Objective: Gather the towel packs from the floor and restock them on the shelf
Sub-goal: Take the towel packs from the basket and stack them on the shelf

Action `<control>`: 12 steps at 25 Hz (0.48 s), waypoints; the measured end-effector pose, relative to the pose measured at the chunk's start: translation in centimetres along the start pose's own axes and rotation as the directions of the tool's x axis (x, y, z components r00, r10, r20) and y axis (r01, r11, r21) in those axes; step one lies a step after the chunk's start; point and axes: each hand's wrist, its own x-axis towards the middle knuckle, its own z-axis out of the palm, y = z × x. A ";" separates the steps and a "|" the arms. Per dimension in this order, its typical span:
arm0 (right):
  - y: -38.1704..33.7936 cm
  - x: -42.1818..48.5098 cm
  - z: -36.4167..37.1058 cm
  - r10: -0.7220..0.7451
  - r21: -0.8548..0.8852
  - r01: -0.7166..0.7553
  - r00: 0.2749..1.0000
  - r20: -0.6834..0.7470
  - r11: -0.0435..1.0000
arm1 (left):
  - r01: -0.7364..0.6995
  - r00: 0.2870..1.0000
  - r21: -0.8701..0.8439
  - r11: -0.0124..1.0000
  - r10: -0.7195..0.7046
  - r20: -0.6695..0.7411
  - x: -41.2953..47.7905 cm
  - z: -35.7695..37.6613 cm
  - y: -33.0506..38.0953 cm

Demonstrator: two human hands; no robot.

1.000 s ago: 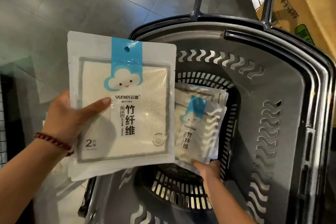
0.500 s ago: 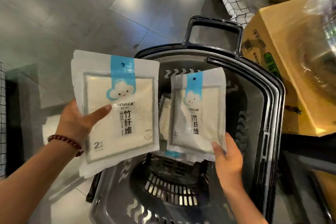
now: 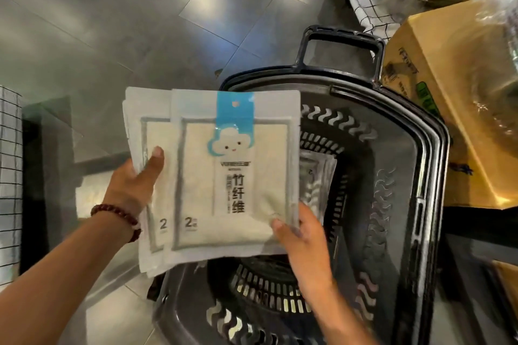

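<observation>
Your left hand (image 3: 131, 187) grips a stack of towel packs (image 3: 145, 126) from its left side, with the thumb laid flat across the face and the fingers hidden behind. Your right hand (image 3: 304, 238) pinches the lower right corner of the front pack (image 3: 238, 176), thumb on top and fingers underneath. That pack overlaps the stack and sits a little to its right. You hold the lot in the air over the left rim of the dark basket (image 3: 420, 154), and more packs (image 3: 318, 176) lie inside it.

These look like light, flat pouches of glossy film with a soft towel inside, so expect them to bend and to slide over one another. A corner pinch will probably let a pack droop. Clamp across the middle of the stack, or take the sealed border, and square the edges first.

Each face has a blue strip with a hang hole, a white cloud with a smiling face, 竹纤维 printed downward and a large 2 at the lower left. The brand line under the cloud is too blurred to read
</observation>
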 end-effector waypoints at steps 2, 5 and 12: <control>0.7 0.7 1.8 0.042 -0.044 -0.040 0.998 0.045 0.998 | 0.005 1.000 -0.054 0.999 -0.005 0.000 -0.2 0.0 -0.2; 1.9 2.0 3.7 0.060 -0.123 -0.049 0.995 0.085 0.991 | 0.021 0.996 -0.069 0.997 -0.014 0.088 -0.3 -0.1 -0.2; 7.4 5.1 -0.7 0.195 -0.133 -0.211 0.973 -0.124 0.968 | -0.053 0.992 -0.055 0.997 0.059 0.111 0.8 0.0 -0.9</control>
